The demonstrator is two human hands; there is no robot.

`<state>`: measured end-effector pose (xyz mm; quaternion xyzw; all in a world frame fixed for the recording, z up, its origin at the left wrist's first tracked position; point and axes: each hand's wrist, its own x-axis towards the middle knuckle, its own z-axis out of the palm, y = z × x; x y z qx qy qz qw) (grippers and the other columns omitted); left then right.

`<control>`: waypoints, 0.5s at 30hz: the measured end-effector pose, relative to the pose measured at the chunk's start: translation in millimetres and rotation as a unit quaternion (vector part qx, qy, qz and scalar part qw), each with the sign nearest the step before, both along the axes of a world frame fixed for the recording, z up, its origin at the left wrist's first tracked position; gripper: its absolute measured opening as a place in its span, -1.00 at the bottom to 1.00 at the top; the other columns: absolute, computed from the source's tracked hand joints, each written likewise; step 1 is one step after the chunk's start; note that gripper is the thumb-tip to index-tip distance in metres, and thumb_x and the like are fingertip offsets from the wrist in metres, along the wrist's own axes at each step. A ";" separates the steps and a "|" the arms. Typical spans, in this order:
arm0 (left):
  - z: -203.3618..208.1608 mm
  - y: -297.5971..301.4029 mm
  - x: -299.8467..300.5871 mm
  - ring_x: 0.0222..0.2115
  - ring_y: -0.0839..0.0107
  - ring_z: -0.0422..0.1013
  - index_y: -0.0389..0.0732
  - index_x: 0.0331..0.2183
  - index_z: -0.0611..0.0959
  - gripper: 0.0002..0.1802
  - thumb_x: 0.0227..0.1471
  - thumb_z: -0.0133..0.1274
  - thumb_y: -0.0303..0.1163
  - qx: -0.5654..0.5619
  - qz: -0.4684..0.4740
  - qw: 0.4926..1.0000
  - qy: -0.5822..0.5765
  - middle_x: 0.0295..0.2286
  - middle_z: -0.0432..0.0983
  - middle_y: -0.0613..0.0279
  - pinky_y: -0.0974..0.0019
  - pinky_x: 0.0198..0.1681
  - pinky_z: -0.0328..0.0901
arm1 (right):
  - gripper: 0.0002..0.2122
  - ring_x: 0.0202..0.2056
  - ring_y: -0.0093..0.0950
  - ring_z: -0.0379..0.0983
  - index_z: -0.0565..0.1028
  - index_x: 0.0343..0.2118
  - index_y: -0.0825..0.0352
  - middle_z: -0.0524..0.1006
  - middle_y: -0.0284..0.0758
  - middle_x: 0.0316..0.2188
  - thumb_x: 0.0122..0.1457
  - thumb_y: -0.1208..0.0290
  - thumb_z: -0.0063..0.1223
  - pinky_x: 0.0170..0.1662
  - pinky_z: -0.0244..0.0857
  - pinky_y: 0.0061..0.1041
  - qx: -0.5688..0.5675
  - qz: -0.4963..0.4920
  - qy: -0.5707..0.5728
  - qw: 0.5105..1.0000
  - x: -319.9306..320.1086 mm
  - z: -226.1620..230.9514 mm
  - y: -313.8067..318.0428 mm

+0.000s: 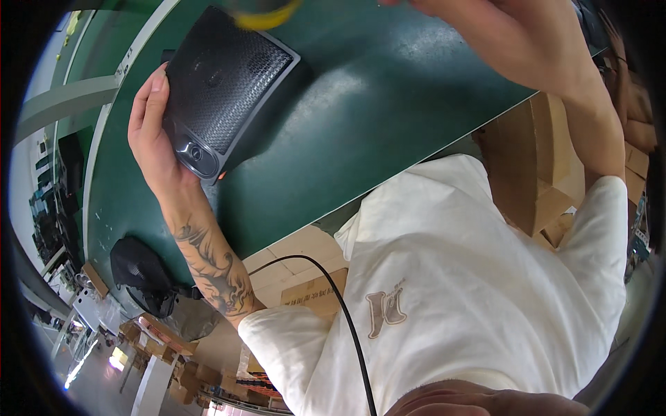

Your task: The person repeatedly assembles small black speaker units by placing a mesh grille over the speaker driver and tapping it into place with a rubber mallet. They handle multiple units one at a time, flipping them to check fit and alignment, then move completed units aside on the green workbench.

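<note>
My left hand (pixel 154 135) grips the left side of a black box with a mesh grille (pixel 225 87), which looks like a speaker. The box is tilted over the green table (pixel 333 132). A round, glossy, lens-like part sits in its lower corner, and a small orange piece (pixel 222 176) shows beside that corner. At the top edge a blurred round object with a yellow rim (pixel 267 15) is partly cut off, close to the box's upper end. My right forearm reaches across the upper right; the right hand (pixel 416 3) is mostly cut off, so its fingers are hidden.
A black mesh bag (pixel 139 267) lies at the table's left front. A black cable (pixel 340 298) runs down in front of my shirt. Cardboard boxes (pixel 548 159) stand under the table at right. A pale metal post (pixel 69 100) edges the left side. Another person's arm (pixel 635 104) shows at far right.
</note>
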<state>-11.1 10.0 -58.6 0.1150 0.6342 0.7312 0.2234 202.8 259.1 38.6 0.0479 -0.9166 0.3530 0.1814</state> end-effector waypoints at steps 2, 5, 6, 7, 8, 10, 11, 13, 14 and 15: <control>0.4 -0.8 -0.2 -0.20 0.34 0.59 -0.46 -0.06 0.65 -0.69 0.23 0.14 -0.45 0.008 -0.001 1.000 -0.009 -0.16 0.65 0.01 0.33 -0.07 0.49 | -0.81 -0.46 -0.18 0.49 0.51 -0.09 0.47 0.53 -0.14 -0.49 0.31 0.49 0.04 -0.40 0.36 -0.39 0.155 0.060 0.064 0.984 -18.7 -5.9 -4.4; 2.9 4.4 -1.5 -0.20 0.36 0.59 -0.45 -0.07 0.65 -0.70 0.21 0.17 -0.45 -0.017 0.018 1.000 -0.012 -0.16 0.65 0.02 0.36 -0.08 0.48 | -0.81 -0.46 -0.18 0.49 0.51 -0.08 0.46 0.53 -0.15 -0.49 0.31 0.49 0.05 -0.40 0.36 -0.38 0.202 0.115 0.059 0.971 -30.0 -6.0 -8.4; 3.1 4.7 -0.9 -0.21 0.37 0.59 -0.44 -0.07 0.66 -0.70 0.21 0.18 -0.45 -0.012 0.018 1.000 -0.011 -0.17 0.65 0.03 0.37 -0.09 0.47 | -0.80 -0.46 -0.18 0.49 0.51 -0.08 0.46 0.53 -0.15 -0.49 0.31 0.48 0.05 -0.40 0.36 -0.37 0.203 0.123 0.046 0.970 -31.2 -3.8 -7.7; 2.6 4.4 -0.7 -0.21 0.38 0.59 -0.44 -0.07 0.66 -0.70 0.20 0.19 -0.45 -0.008 0.019 1.000 -0.010 -0.17 0.65 0.04 0.38 -0.09 0.47 | -0.80 -0.46 -0.18 0.49 0.51 -0.08 0.45 0.53 -0.15 -0.49 0.30 0.48 0.05 -0.40 0.36 -0.37 0.204 0.130 0.036 0.970 -32.1 -1.8 -7.6; 1.6 4.0 -1.0 -0.21 0.39 0.59 -0.44 -0.07 0.66 -0.70 0.20 0.19 -0.45 -0.003 0.019 1.000 -0.009 -0.18 0.65 0.04 0.39 -0.10 0.46 | -0.80 -0.46 -0.17 0.49 0.50 -0.07 0.45 0.53 -0.15 -0.49 0.30 0.48 0.06 -0.40 0.36 -0.37 0.206 0.135 0.033 0.969 -33.6 -1.6 -7.5; -0.7 0.0 -3.3 -0.22 0.40 0.58 -0.43 -0.07 0.66 -0.69 0.19 0.20 -0.46 -0.009 0.026 1.000 -0.008 -0.19 0.65 0.07 0.39 -0.10 0.46 | -0.79 -0.46 -0.17 0.49 0.50 -0.07 0.45 0.52 -0.15 -0.49 0.30 0.47 0.06 -0.40 0.36 -0.36 0.206 0.147 0.024 0.967 -35.1 -1.0 -9.7; -1.9 -3.5 -4.6 -0.22 0.41 0.58 -0.43 -0.06 0.66 -0.69 0.19 0.20 -0.46 -0.012 0.032 0.999 -0.007 -0.19 0.65 0.08 0.40 -0.10 0.46 | -0.79 -0.46 -0.17 0.49 0.50 -0.07 0.44 0.52 -0.15 -0.49 0.30 0.47 0.07 -0.40 0.36 -0.35 0.206 0.154 0.020 0.966 -37.0 -1.0 -11.9; -6.4 -8.6 -7.0 -0.22 0.41 0.58 -0.43 -0.07 0.66 -0.69 0.18 0.19 -0.47 -0.003 0.027 1.000 -0.001 -0.20 0.66 0.10 0.38 -0.10 0.46 | -0.78 -0.46 -0.17 0.50 0.50 -0.06 0.44 0.52 -0.15 -0.50 0.29 0.47 0.07 -0.40 0.36 -0.35 0.205 0.159 0.016 0.966 -37.1 -2.5 -16.1; -7.2 -8.4 -7.0 -0.22 0.40 0.58 -0.43 -0.07 0.66 -0.70 0.18 0.19 -0.48 0.018 0.010 1.000 -0.003 -0.20 0.66 0.10 0.38 -0.10 0.46 | -0.78 -0.46 -0.17 0.50 0.50 -0.06 0.44 0.52 -0.15 -0.50 0.29 0.46 0.08 -0.40 0.36 -0.34 0.206 0.160 0.016 0.965 -37.5 -3.0 -17.9; -7.5 -7.9 -6.6 -0.21 0.40 0.58 -0.43 -0.07 0.67 -0.70 0.18 0.19 -0.48 0.038 -0.007 0.999 -0.005 -0.19 0.66 0.10 0.38 -0.09 0.46 | -0.78 -0.45 -0.17 0.50 0.50 -0.06 0.43 0.52 -0.15 -0.50 0.29 0.46 0.08 -0.40 0.36 -0.34 0.209 0.162 0.014 0.964 -37.1 -4.2 -19.5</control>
